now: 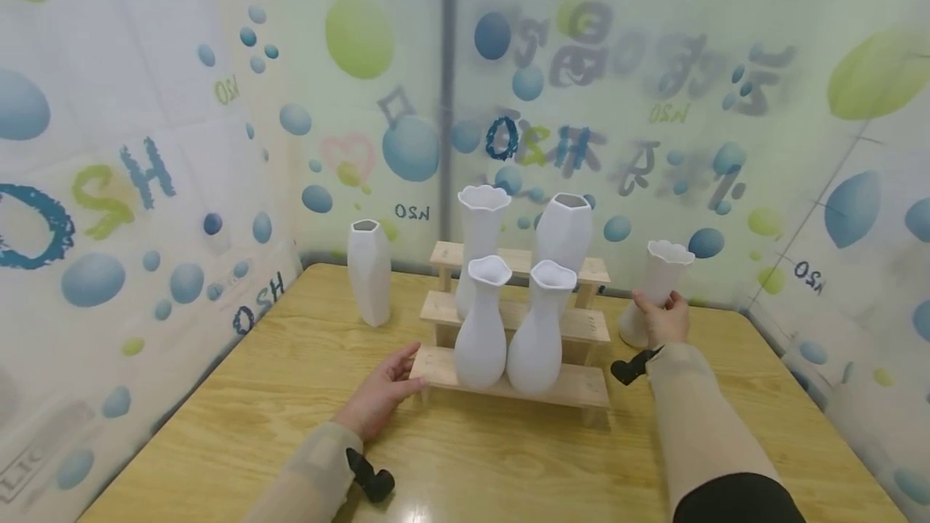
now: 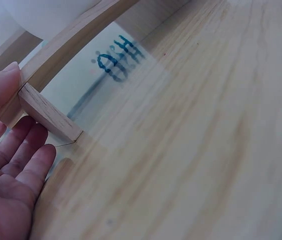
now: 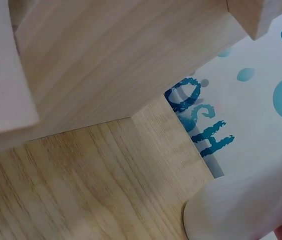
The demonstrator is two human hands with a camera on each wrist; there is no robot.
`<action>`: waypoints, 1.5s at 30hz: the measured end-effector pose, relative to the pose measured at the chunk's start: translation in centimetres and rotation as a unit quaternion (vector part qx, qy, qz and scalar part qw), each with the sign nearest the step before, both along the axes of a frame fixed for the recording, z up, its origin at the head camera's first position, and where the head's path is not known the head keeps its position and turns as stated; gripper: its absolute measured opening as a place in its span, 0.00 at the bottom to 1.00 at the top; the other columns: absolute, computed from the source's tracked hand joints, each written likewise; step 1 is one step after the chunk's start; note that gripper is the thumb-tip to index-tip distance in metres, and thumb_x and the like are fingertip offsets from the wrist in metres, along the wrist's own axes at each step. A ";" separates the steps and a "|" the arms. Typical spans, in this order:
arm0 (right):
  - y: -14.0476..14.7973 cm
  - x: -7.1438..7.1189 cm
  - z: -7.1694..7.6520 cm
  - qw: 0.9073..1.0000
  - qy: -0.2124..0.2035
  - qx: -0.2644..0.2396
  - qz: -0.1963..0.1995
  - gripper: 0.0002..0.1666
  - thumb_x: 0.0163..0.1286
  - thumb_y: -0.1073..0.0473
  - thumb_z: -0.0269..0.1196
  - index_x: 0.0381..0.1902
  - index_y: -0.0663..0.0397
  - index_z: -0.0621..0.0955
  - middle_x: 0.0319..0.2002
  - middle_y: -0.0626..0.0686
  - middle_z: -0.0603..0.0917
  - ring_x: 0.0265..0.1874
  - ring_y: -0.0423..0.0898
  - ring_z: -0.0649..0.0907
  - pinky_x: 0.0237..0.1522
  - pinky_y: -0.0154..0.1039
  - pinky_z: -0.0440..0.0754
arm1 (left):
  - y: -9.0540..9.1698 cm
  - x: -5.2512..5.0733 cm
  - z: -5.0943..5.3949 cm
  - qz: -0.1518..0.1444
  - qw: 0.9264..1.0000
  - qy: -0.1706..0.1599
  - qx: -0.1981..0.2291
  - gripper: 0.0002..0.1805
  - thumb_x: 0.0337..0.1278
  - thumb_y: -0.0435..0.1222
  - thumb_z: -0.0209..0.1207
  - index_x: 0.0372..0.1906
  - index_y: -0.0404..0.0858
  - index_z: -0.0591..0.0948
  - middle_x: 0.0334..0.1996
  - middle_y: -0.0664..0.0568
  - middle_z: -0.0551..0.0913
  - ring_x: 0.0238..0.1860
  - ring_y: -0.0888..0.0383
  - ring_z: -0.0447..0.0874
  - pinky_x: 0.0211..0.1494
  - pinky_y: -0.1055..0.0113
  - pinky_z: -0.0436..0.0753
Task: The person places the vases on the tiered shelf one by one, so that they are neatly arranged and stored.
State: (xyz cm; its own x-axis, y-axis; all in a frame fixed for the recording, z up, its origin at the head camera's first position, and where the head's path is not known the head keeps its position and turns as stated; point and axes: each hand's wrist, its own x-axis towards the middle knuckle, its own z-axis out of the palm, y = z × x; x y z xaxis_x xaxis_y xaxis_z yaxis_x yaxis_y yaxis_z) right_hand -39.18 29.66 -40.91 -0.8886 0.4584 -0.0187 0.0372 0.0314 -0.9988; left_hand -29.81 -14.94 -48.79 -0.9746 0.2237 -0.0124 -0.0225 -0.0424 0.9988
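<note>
My left hand (image 1: 379,394) holds the left end of the wooden tiered stand (image 1: 436,366), at its lowest step. In the left wrist view, the thumb lies against the board and the fingers are beside the stand's leg (image 2: 51,114). Right of the stand, my right hand (image 1: 664,320) grips a white vase (image 1: 664,265) with a ruffled rim around its middle. That vase leans right in the head view; its base (image 3: 215,210) is at the tabletop. Two white bulbous vases, left (image 1: 481,341) and right (image 1: 536,345), stand side by side on the lowest step.
Behind them on the stand are a tall ruffled-rim vase (image 1: 483,224) and a faceted vase (image 1: 565,228). Another faceted white vase (image 1: 369,277) stands on the wooden table (image 1: 305,345) at the back left. Printed curtains (image 1: 349,127) enclose the table.
</note>
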 end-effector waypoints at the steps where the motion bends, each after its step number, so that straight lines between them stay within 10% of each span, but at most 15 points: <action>1: 0.1 -0.1 0.0 1.000 -0.001 0.001 -0.001 0.54 0.65 0.51 0.65 0.76 0.59 0.46 0.74 0.61 0.52 0.72 0.58 0.55 0.70 0.53 0.51 | 0.0 0.0 0.0 0.000 1.000 0.002 -0.001 0.41 0.60 0.35 0.63 0.74 0.37 0.56 0.58 0.40 0.73 0.57 0.52 0.72 0.64 0.55 0.66; 31: 1.3 2.5 0.4 0.993 -0.016 0.119 0.020 0.48 0.65 0.46 0.64 0.73 0.62 0.56 0.67 0.65 0.64 0.64 0.62 0.66 0.63 0.59 0.65 | 0.1 -0.1 0.0 0.005 1.000 0.003 -0.005 0.40 0.60 0.35 0.63 0.74 0.38 0.57 0.59 0.41 0.72 0.57 0.53 0.72 0.62 0.59 0.68; 45: 1.2 5.3 4.7 0.983 0.017 0.170 0.067 0.52 0.64 0.40 0.63 0.73 0.63 0.55 0.64 0.68 0.65 0.61 0.65 0.67 0.58 0.64 0.68 | 0.0 -0.1 0.0 0.004 1.000 -0.001 0.004 0.40 0.59 0.33 0.63 0.74 0.38 0.57 0.58 0.40 0.73 0.57 0.52 0.72 0.62 0.59 0.68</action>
